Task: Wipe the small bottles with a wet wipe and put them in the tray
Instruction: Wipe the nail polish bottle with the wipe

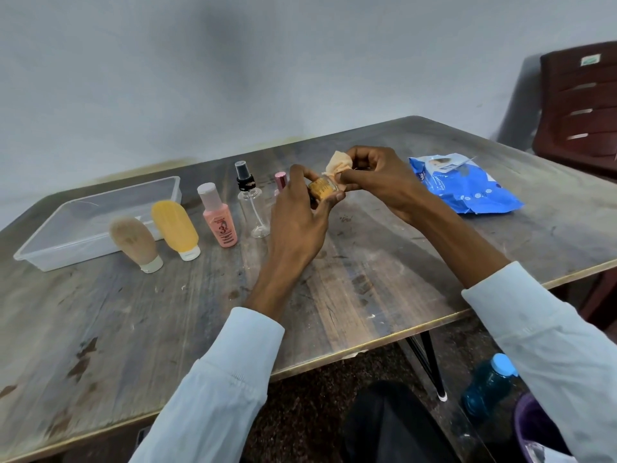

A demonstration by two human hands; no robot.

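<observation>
My left hand (pixel 298 217) holds a small amber bottle (pixel 322 189) with a yellow label above the middle of the table. My right hand (pixel 377 177) pinches a crumpled wet wipe (pixel 339 165) against the top of that bottle. A clear plastic tray (pixel 43 248) lies at the left and holds nothing. In front of it and to its right stand a beige tube (pixel 135 242), a yellow tube (pixel 175 227), a pink bottle (pixel 218 217), a clear spray bottle (pixel 252 202) and a small pink-capped bottle (pixel 281 180), partly hidden behind my left hand.
A blue wet-wipe pack (pixel 467 187) lies on the table to the right of my hands. A dark red chair (pixel 581 105) stands past the table's far right corner. On the floor at lower right are a blue water bottle (pixel 489 384) and a purple container (pixel 531 429).
</observation>
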